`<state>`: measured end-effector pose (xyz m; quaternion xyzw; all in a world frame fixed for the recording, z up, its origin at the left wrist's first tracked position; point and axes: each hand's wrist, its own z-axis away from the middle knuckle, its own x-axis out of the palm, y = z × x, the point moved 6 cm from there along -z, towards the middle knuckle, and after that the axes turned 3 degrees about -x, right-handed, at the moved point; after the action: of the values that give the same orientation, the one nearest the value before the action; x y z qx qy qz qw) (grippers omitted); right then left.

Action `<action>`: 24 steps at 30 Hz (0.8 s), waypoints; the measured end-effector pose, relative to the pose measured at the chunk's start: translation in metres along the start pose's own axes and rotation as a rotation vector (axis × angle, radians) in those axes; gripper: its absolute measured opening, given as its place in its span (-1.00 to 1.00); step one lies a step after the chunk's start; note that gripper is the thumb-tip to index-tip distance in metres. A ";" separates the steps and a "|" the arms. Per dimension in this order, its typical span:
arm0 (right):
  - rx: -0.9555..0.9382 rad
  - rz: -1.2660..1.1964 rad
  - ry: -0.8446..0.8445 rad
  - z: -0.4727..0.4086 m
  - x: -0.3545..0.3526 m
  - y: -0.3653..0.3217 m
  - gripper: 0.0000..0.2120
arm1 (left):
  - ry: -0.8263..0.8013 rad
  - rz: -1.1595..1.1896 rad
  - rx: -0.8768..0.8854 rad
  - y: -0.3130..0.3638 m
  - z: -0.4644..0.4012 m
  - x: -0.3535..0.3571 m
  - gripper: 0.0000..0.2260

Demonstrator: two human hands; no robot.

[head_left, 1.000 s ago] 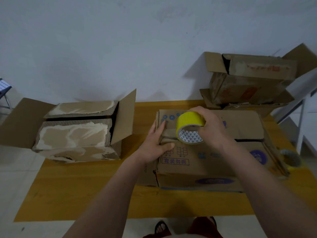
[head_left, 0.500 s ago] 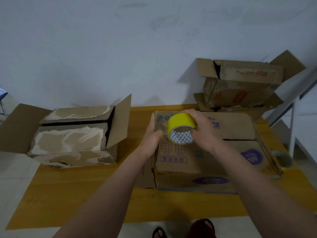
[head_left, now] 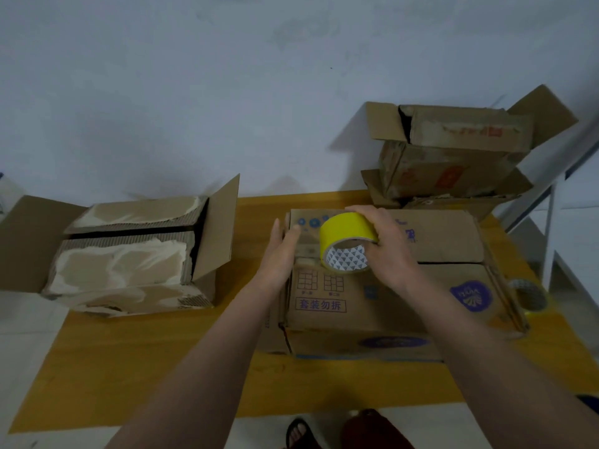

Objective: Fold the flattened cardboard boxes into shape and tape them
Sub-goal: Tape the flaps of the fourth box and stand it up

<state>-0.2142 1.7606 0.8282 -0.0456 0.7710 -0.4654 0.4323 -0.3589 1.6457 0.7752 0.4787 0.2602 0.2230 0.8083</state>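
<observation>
Indoors, wooden table (head_left: 97, 377) against white wall (head_left: 194, 92), right hand (head_left: 385, 251) gripping tape roll (head_left: 343, 234), left hand (head_left: 280, 254) flat against box (head_left: 389, 303)

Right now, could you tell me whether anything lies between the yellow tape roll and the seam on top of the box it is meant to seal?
Nothing visible does. The right hand holds the yellow tape roll just above the left end of the box, over its top seam. The left hand rests against the box's left edge, beside the roll rather than under it.
</observation>
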 end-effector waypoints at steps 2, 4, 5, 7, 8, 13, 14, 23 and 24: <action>-0.017 0.002 -0.009 0.000 -0.001 -0.001 -0.38 | 0.040 -0.106 -0.008 0.011 -0.013 0.004 -0.40; -0.033 0.001 -0.034 0.000 -0.002 0.000 -0.38 | 0.071 -0.146 0.016 0.020 -0.024 0.008 -0.43; -0.041 -0.003 -0.050 -0.001 -0.002 0.002 -0.38 | 0.088 -0.161 0.026 0.022 -0.029 0.010 -0.45; -0.049 -0.021 -0.090 -0.002 -0.001 0.005 -0.37 | 0.112 -0.203 0.019 0.023 -0.036 0.014 -0.50; -0.057 -0.034 -0.109 -0.002 -0.001 0.007 -0.35 | 0.126 -0.237 0.013 0.022 -0.038 0.015 -0.53; -0.073 -0.085 -0.183 -0.001 -0.001 0.013 -0.32 | 0.241 -0.403 0.018 0.017 -0.041 0.015 -0.65; -0.066 -0.098 -0.193 0.000 0.000 0.017 -0.32 | 0.253 -0.421 0.018 0.016 -0.041 0.014 -0.66; -0.029 -0.323 -0.133 0.011 -0.001 0.032 -0.64 | 0.301 -0.446 0.052 0.010 -0.043 0.016 -0.71; -0.036 -0.329 -0.143 0.010 -0.001 0.031 -0.64 | 0.293 -0.439 0.056 0.010 -0.044 0.016 -0.72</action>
<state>-0.1961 1.7718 0.8030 -0.2118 0.7286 -0.5115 0.4034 -0.3756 1.6888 0.7628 0.3956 0.4783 0.1019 0.7774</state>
